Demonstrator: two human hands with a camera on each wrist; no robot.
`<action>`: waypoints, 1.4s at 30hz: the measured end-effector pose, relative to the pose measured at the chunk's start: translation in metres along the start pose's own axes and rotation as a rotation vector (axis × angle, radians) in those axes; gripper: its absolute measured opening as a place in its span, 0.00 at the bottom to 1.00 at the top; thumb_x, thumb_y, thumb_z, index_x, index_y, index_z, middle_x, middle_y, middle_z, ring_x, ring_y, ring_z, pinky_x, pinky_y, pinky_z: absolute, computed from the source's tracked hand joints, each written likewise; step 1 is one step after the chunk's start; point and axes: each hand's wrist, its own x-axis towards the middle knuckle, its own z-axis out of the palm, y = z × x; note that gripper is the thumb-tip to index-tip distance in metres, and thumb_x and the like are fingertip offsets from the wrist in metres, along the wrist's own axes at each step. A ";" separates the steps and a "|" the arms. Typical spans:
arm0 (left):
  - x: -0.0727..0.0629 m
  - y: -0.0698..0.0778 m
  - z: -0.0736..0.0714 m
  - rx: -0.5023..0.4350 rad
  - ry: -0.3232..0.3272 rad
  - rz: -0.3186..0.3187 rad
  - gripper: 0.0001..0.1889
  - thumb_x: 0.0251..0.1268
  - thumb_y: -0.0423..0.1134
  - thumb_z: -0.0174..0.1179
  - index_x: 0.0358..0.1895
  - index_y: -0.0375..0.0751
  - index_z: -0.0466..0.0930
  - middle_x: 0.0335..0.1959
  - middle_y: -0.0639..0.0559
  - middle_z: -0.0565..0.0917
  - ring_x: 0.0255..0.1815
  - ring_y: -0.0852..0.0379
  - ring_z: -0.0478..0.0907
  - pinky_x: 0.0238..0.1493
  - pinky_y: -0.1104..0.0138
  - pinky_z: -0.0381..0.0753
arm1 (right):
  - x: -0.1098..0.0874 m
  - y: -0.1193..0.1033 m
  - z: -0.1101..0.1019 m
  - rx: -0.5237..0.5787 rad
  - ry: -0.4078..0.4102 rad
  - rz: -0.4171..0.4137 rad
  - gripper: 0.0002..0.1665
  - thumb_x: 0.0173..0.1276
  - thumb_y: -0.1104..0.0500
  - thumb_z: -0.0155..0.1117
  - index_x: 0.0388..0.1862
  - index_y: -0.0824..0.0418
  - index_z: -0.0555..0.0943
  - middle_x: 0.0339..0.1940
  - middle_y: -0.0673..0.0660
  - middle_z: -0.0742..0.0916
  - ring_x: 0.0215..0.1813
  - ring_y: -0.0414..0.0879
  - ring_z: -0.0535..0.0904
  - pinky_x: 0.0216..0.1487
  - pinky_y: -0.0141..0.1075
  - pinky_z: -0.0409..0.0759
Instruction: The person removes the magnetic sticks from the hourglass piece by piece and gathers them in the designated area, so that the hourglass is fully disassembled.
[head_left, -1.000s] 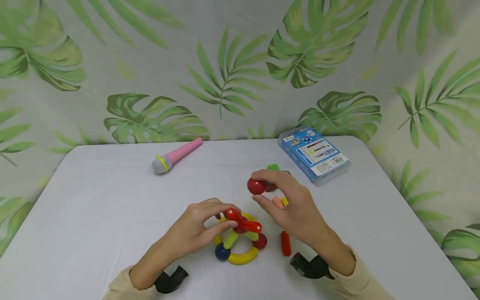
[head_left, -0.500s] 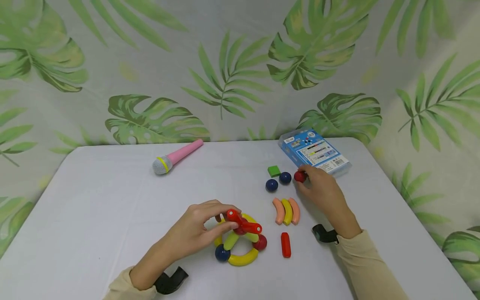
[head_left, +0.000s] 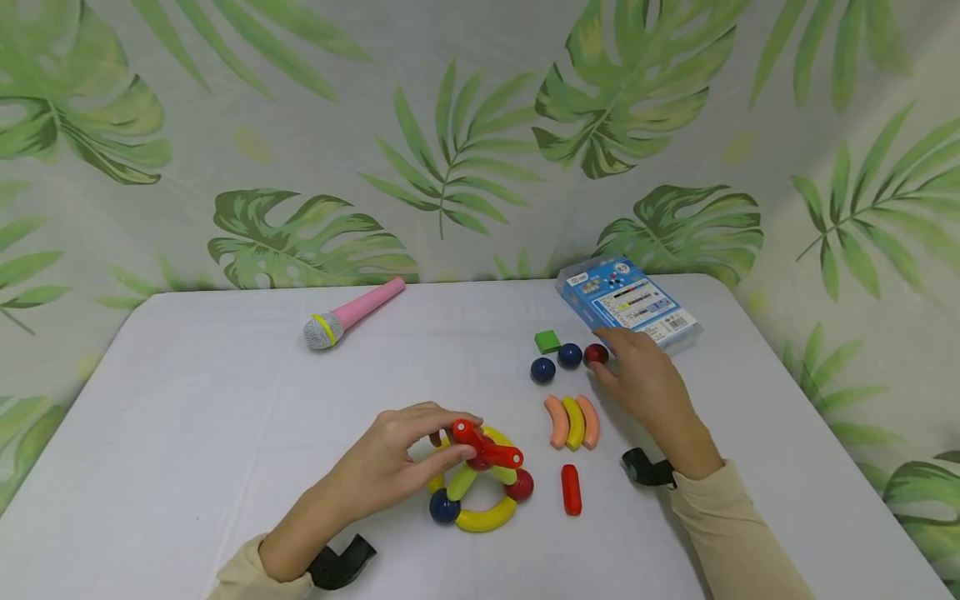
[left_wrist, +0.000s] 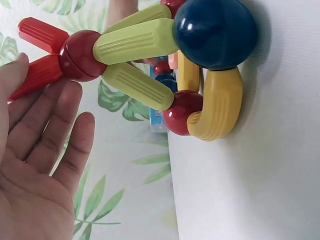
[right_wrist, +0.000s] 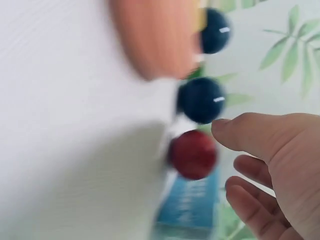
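My left hand [head_left: 405,446] pinches one of two red sticks [head_left: 502,453] on top of a ball-and-stick toy frame. Under the sticks, a red ball [left_wrist: 82,55] joins light-green sticks [left_wrist: 137,42] that slope down to a ring of curved yellow sticks [head_left: 486,517], a blue ball [head_left: 444,507] and red balls. My right hand [head_left: 645,387] is beside a loose red ball [head_left: 596,355] at the table's back right. In the right wrist view its thumb and fingers are spread, apart from that ball.
Two blue balls [head_left: 570,356] and a green block [head_left: 547,341] lie left of the red ball. Nearer are curved pink and yellow sticks [head_left: 574,423] and a straight red stick [head_left: 572,490]. A blue toy box [head_left: 630,308] and a pink microphone [head_left: 352,313] lie at the back.
My right hand has carried the red ball from beside the frame to the back right, set it next to the blue balls and loosened its fingers. My left hand stays put.
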 end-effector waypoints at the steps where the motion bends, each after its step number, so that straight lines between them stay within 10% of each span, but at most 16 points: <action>1: 0.000 -0.001 0.000 -0.004 -0.008 -0.005 0.17 0.68 0.39 0.70 0.59 0.45 0.85 0.46 0.59 0.89 0.43 0.64 0.80 0.43 0.68 0.86 | -0.001 -0.003 -0.004 0.011 0.005 -0.001 0.31 0.66 0.59 0.75 0.66 0.66 0.78 0.62 0.68 0.84 0.61 0.65 0.80 0.60 0.58 0.81; 8: 0.000 -0.010 0.004 -0.039 -0.088 -0.005 0.21 0.67 0.43 0.71 0.62 0.47 0.84 0.55 0.60 0.87 0.59 0.61 0.80 0.60 0.61 0.83 | -0.015 -0.043 -0.034 0.281 0.030 -0.241 0.24 0.66 0.60 0.76 0.60 0.60 0.83 0.53 0.56 0.88 0.48 0.50 0.84 0.45 0.46 0.88; 18: -0.001 -0.019 0.011 -0.038 -0.108 -0.006 0.21 0.64 0.44 0.73 0.60 0.48 0.84 0.54 0.63 0.86 0.59 0.61 0.80 0.61 0.61 0.82 | -0.043 -0.092 -0.045 0.649 -0.375 -0.625 0.22 0.67 0.62 0.74 0.59 0.49 0.83 0.54 0.45 0.88 0.50 0.39 0.81 0.47 0.33 0.85; 42: -0.004 -0.031 0.000 -0.013 -0.059 -0.041 0.20 0.60 0.45 0.76 0.54 0.49 0.84 0.49 0.61 0.86 0.52 0.62 0.81 0.54 0.65 0.84 | -0.054 -0.103 -0.035 0.595 -0.172 -0.457 0.18 0.67 0.61 0.75 0.55 0.53 0.86 0.51 0.43 0.89 0.52 0.38 0.85 0.50 0.36 0.86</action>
